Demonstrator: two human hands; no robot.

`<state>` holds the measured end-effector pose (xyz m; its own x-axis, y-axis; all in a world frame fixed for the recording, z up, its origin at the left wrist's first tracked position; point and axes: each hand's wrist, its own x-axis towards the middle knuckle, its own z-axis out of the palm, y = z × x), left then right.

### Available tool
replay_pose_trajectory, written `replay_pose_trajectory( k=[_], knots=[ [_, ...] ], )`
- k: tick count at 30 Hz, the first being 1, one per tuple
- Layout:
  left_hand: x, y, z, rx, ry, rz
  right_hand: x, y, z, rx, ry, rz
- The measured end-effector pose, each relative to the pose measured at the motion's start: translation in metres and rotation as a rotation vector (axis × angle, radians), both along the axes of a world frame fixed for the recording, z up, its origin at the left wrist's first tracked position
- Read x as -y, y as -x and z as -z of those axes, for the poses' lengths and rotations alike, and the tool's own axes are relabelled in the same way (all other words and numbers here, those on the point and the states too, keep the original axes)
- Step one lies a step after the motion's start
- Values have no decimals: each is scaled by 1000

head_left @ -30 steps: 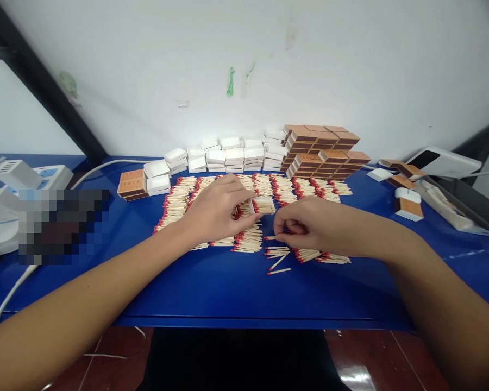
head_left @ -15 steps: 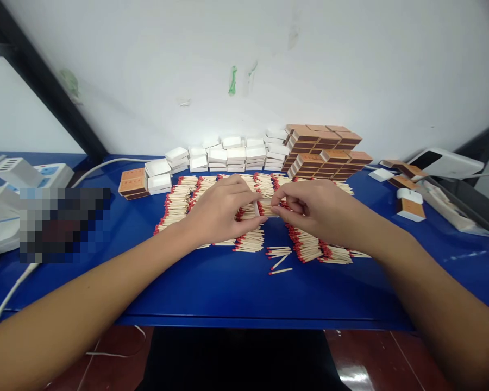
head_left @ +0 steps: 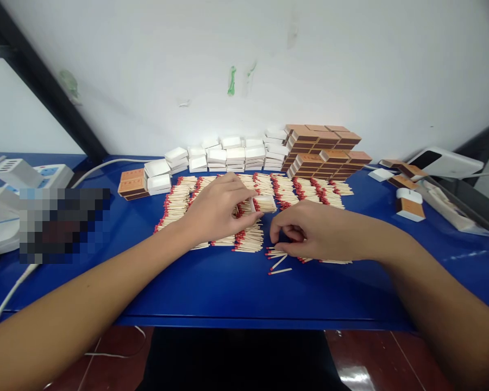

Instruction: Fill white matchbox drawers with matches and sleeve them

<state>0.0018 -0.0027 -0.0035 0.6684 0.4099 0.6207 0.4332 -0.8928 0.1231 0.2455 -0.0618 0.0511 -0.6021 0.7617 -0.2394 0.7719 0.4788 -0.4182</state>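
My left hand is closed on the left end of a small white matchbox tray, with thumb and fingers on either side. Red-tipped matches lie inside it, their heads toward my left hand. Below and to the right, my right hand hovers low with curled fingers, its thumb and index tips at a few loose matches on the blue table. Whether a match is between those fingertips is hidden. Rows of matches spread under and around both hands.
White matchbox trays are stacked along the wall, beside piled brown matchboxes. Another brown matchbox stands at the left end. Power strips and cables lie far left. A white device sits on the right.
My right hand has left the tray and moved down toward me to the loose matches, uncovering the tray's right end. My left hand stays nearly in place, holding the tray.
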Motion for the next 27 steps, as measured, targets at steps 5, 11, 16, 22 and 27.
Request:
replay_pose_trajectory(
  k=[5, 11, 16, 22, 27],
  knots=[
    [0, 0, 0, -9, -11, 2, -1, -1, -2, 22, 36, 9],
    [0, 0, 0, -11, 6, -1, -2, 0, -1, 34, 34, -14],
    [0, 0, 0, -12, 15, 8, -2, 0, 0, 33, 43, 8],
    [0, 0, 0, -8, 3, 18, -2, 1, 2, 37, 73, 16],
    [0, 0, -1, -18, 10, 17, -4, -3, 2, -39, -38, 7]
  ],
)
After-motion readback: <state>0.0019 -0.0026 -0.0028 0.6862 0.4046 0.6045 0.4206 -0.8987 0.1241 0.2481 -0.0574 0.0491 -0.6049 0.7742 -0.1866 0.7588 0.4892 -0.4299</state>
